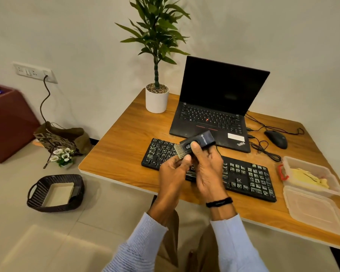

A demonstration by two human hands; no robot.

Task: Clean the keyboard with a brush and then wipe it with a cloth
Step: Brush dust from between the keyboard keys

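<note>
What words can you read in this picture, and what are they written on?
"ThinkPad": on the open black laptop, at the near right corner beside its keys.
Too blurred or small to read: the pale logo on the dark handheld brush, the key letters on the black desktop keyboard, the white sticker on the laptop, and the print on the brown paper bag.

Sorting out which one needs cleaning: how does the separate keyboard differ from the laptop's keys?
The keyboard is speckled with pale dirt; the laptop keys show no such specks. The keyboard is wider, with a number pad; the laptop has a red pointer nub. The keyboard lies nearer the person; the laptop stands behind it, lid open. Both are black.
</note>
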